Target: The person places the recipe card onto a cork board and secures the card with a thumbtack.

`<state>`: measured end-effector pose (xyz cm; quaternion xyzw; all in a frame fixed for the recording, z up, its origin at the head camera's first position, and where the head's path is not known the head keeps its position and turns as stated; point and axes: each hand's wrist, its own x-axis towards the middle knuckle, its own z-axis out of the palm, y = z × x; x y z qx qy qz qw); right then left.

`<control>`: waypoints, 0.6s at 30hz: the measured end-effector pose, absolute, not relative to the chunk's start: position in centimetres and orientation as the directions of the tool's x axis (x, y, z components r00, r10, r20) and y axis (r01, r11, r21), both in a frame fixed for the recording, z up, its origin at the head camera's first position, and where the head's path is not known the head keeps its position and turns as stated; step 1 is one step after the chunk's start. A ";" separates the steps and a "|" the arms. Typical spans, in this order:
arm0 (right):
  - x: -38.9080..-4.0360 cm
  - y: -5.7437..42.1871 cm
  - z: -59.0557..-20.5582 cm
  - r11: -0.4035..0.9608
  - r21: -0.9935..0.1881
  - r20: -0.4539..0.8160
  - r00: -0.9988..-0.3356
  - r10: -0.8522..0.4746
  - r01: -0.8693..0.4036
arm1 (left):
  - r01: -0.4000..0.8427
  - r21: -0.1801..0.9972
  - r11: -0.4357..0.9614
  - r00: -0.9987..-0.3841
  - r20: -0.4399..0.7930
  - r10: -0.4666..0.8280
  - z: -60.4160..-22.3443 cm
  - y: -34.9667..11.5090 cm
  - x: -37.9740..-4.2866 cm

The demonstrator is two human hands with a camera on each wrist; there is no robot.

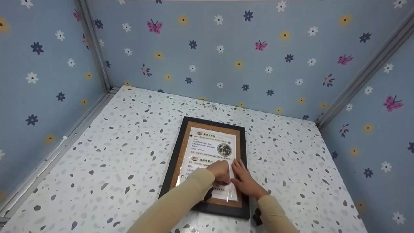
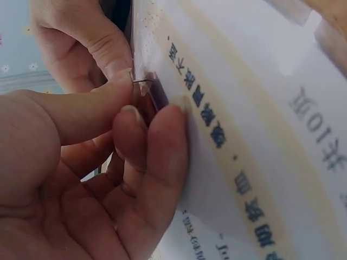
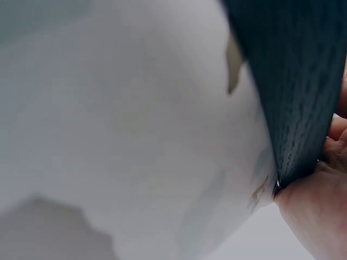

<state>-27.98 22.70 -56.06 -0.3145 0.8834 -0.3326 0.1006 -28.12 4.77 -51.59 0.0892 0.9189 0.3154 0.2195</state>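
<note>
A cork board point(image 1: 213, 126) in a black frame point(image 1: 223, 209) lies on the table, with a printed recipe sheet point(image 1: 205, 149) in a clear sleeve on it. My left hand point(image 1: 220, 171) is over the lower part of the sheet. Between its thumb and fingers it pinches a pin point(image 2: 143, 80), whose thin metal shaft points at the sheet; its head is hidden by the fingers. My right hand point(image 1: 246, 183) rests across the board's right edge, fingers extended over the sheet's edge. Its thumb point(image 2: 116, 65) is close beside the left thumb.
Small dark round pins point(image 1: 191, 135) show near the sheet's upper corners. Under the board is a white speckled table point(image 1: 136, 136). Blue flowered panels point(image 1: 220, 38) with grey metal posts point(image 1: 93, 45) enclose the back and both sides.
</note>
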 end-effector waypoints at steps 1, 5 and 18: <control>-28.0 22.7 -56.1 0.585 -0.649 0.026 -0.783 -0.622 -0.486 | 0.018 0.622 0.783 -0.886 -0.353 0.301 -51.6 4.8 -28.1; -27.9 22.7 -56.0 0.593 -0.649 0.016 -0.788 -0.615 -0.476 | 0.004 0.626 0.780 -0.880 -0.368 0.300 -51.5 4.9 -28.1; -27.9 22.6 -55.9 0.596 -0.647 0.012 -0.788 -0.615 -0.475 | 0.026 0.594 0.804 -0.879 -0.370 0.301 -51.6 5.0 -28.3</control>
